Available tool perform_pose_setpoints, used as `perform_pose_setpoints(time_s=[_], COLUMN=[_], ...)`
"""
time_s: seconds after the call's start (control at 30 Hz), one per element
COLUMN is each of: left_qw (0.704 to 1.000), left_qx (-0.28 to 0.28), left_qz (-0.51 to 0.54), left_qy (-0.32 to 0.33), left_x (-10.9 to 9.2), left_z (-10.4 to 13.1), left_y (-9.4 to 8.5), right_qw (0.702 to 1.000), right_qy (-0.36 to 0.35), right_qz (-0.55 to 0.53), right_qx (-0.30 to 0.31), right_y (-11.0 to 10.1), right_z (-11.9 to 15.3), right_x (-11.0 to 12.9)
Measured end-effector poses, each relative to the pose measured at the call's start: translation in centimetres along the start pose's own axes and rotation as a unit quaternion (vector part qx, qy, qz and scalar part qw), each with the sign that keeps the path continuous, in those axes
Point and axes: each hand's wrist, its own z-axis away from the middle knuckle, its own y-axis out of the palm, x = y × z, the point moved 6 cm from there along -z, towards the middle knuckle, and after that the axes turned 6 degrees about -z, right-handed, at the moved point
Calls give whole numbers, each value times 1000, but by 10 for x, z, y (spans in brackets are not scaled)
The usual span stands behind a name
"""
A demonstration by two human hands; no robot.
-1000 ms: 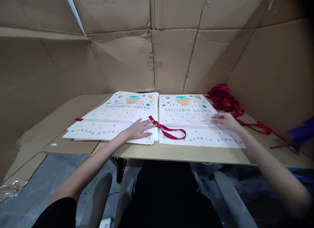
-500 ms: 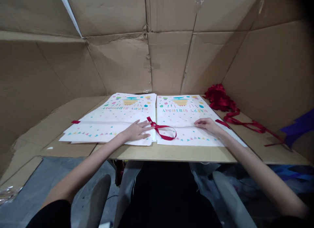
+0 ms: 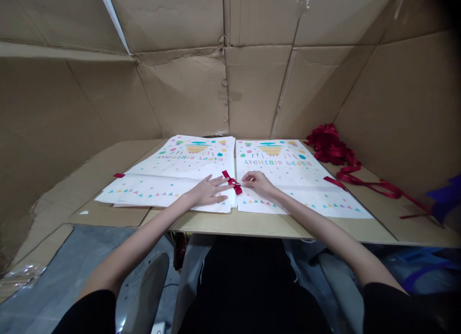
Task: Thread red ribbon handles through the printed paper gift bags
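Observation:
Two stacks of white printed sheets lie side by side, the left stack (image 3: 162, 173) and the right stack (image 3: 302, 180), both reading HAPPY BIRTHDAY upside down. My left hand (image 3: 209, 191) lies flat on the left stack near its inner edge, fingers spread, fingertips touching a short red ribbon (image 3: 236, 188) at the gap. Just right of that ribbon, my right hand (image 3: 257, 181) is over the right stack with thumb and forefinger pinched; what they hold is too small to make out. Red ribbon pieces also show at the left stack's outer edge (image 3: 118, 175) and the right stack's outer edge (image 3: 334, 182).
A heap of red ribbon (image 3: 329, 144) lies at the back right, with a strand trailing right towards a blue-purple item (image 3: 446, 199). Cardboard walls (image 3: 187, 94) enclose the back and sides. The table's front edge (image 3: 259, 228) is near my body.
My right hand has moved left, close to my left hand. The red ribbon loop between the stacks has drawn in small. The view has shifted slightly, while my left hand stays on the left stack.

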Motion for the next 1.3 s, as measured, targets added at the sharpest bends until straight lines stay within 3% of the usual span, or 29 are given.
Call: perform_pose_setpoints(time_s=[0.17, 0.4, 0.57, 0.8, 1.07, 1.3], left_qw=[1000, 999, 999, 997, 994, 995], left_qx=[2, -8, -23, 1, 29, 23], left_qz=[7, 29, 36, 63, 99, 84], left_qy=[-1, -17, -28, -36, -43, -57], left_x=[1, 1, 3, 8, 2, -12], left_z=[0, 1, 0, -4, -28, -53], left_y=[1, -1, 0, -1, -6, 5], right_qw=[1000, 990, 982, 965, 882, 864], right_qy=[-14, -51, -39, -96, -39, 59], right_qz=[10, 128, 182, 245, 469, 495], right_qx=[-5, -43, 17, 0, -21, -70], right_y=[23, 19, 31, 34, 27, 2], right_z=[-9, 10, 20, 14, 12, 19], right_x=[8, 28, 36, 49, 47, 32])
